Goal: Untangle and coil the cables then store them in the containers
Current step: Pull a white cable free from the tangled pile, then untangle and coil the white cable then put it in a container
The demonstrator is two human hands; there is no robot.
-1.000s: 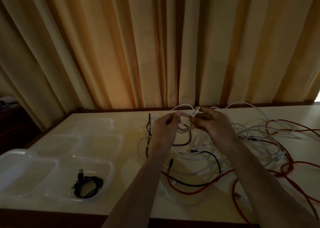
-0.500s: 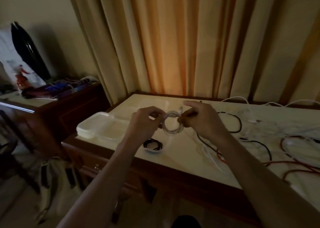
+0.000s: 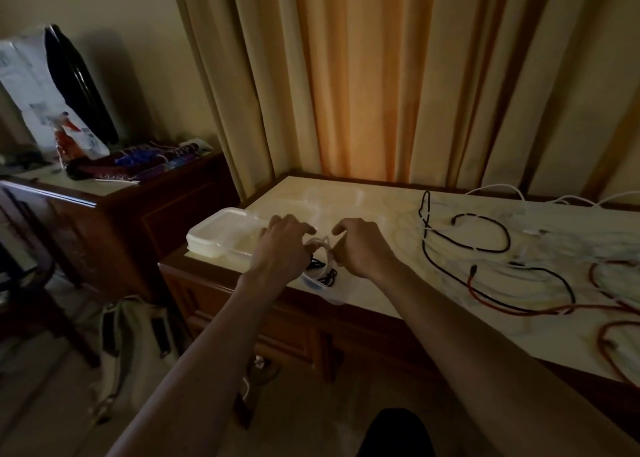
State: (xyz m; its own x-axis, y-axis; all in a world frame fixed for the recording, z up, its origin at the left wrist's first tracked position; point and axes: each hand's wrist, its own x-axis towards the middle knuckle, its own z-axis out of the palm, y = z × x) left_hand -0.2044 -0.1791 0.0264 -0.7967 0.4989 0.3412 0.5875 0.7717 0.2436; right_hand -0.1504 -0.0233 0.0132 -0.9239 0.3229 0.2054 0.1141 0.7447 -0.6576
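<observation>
Head view: both hands are held close together over the near left corner of the bench (image 3: 381, 207). A small white cable coil (image 3: 320, 248) is pinched between the curled fingers of the left hand (image 3: 282, 248) and the right hand (image 3: 360, 248), just above a clear container (image 3: 332, 292) in which a coiled black cable (image 3: 325, 273) lies. More plastic containers (image 3: 221, 236) are seen just left of the hands. Loose black cables (image 3: 485, 234), red cables (image 3: 519, 309) and white cables (image 3: 498, 189) are spread across the bench to the right, well apart from the hands.
</observation>
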